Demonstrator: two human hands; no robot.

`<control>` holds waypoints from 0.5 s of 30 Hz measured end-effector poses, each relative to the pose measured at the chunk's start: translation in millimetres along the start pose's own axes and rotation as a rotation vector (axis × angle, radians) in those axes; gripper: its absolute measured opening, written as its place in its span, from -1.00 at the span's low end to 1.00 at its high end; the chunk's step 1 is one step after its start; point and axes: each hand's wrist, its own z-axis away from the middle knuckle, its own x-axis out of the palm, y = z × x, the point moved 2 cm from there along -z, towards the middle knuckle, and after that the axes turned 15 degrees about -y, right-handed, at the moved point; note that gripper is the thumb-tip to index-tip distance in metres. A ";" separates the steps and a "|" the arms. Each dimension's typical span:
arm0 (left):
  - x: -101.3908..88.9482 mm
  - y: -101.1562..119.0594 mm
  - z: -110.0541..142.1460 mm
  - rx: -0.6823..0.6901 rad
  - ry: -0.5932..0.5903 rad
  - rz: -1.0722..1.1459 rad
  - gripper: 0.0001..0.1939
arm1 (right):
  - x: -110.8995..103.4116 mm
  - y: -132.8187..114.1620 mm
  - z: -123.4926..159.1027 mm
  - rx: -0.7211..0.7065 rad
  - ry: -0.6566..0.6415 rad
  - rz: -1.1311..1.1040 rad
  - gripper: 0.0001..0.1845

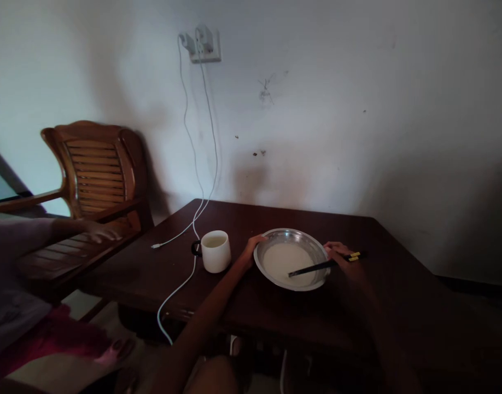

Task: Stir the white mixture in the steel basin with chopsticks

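Observation:
A shallow metal bowl (328, 257) of pale, whitish liquid batter (286, 260) is on the dark table, its near side seemingly tilted toward me. My left hand (254, 249) grips its left rim, fingers partly hidden. At the right rim, my right hand (341, 253) is closed around black chopsticks (310, 269) with yellow bands near their upper ends. Their lower tips dip into the batter. A white mug (216, 257) with a black handle stands left of my left hand, with some liquid inside.
White charging cables (213, 131) hang from a wall socket (212, 53) across the dark wooden table (243, 216), one running off its front edge. A wooden armchair (97, 169) stands at the left. Another person's hand (99, 231) reaches out beside it. The wall is behind the table.

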 end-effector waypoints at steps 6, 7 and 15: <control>2.6 2.2 1.3 0.012 0.045 0.063 -0.71 | 13.8 -3.7 -2.4 -0.011 0.066 0.088 -0.52; 2.4 2.2 1.1 0.013 0.043 0.062 -0.70 | 10.0 -0.5 -2.3 0.012 0.110 0.059 -0.53; -1.9 0.1 -3.7 -0.011 0.058 0.048 -0.70 | 9.4 6.8 -3.2 -0.001 0.020 -0.017 -0.51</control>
